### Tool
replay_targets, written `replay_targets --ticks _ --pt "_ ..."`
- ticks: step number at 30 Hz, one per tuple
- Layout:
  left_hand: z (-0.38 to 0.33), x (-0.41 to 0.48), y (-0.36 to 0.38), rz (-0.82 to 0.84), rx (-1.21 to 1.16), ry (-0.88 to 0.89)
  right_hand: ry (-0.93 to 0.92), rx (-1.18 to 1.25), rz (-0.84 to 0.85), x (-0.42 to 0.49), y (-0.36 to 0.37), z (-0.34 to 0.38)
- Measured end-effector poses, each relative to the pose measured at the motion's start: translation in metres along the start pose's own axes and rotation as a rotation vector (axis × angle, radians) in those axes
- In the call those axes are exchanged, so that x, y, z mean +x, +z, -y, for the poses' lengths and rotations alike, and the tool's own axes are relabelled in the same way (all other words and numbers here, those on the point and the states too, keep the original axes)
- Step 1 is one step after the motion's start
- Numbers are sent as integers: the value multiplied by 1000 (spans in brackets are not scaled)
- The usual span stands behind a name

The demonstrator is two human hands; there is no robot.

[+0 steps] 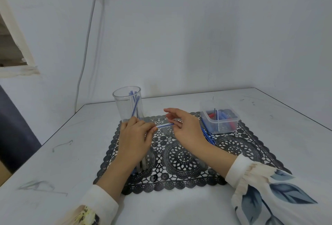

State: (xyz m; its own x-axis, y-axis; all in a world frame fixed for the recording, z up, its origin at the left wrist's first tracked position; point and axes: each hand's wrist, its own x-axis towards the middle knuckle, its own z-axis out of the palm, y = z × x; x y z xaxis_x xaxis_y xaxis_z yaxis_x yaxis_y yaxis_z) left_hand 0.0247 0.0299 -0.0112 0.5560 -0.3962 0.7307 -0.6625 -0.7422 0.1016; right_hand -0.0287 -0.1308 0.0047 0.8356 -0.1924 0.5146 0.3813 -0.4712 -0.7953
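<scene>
On the white table point(71, 152) lies a black lacy mat point(233, 145). A tall clear cup point(124, 106) stands at the mat's far left corner with blue pens point(135, 106) inside. A little clear box point(222, 129) sits at the far right. My left hand point(134, 136) pinches one end of a thin pen point(165, 125). My right hand point(185, 125) pinches the other end, just above the mat. I think the thin pen is light, stiff and smooth, so it could slip. Holding it by both ends should keep it steady.
</scene>
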Motion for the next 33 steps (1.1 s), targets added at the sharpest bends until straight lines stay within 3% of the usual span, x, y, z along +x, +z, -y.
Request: replay_targets --ticks 3,9,15,18,27,30,33 --pt "0 0 0 0 7 -1 22 -5 36 2 -2 2" --pt "3 0 -1 -5 6 -15 65 -292 64 20 -23 6" --pt "3 0 -3 4 6 -22 249 -625 473 26 -41 6" --pt "4 0 -3 12 9 -37 288 -726 564 21 -36 4" --pt "3 1 -4 18 -3 -43 269 -744 582 16 -31 10" --pt "4 1 -3 16 -8 -41 242 -697 504 18 -32 7" --pt "4 0 -2 21 -5 -36 275 -500 361 21 -31 2"
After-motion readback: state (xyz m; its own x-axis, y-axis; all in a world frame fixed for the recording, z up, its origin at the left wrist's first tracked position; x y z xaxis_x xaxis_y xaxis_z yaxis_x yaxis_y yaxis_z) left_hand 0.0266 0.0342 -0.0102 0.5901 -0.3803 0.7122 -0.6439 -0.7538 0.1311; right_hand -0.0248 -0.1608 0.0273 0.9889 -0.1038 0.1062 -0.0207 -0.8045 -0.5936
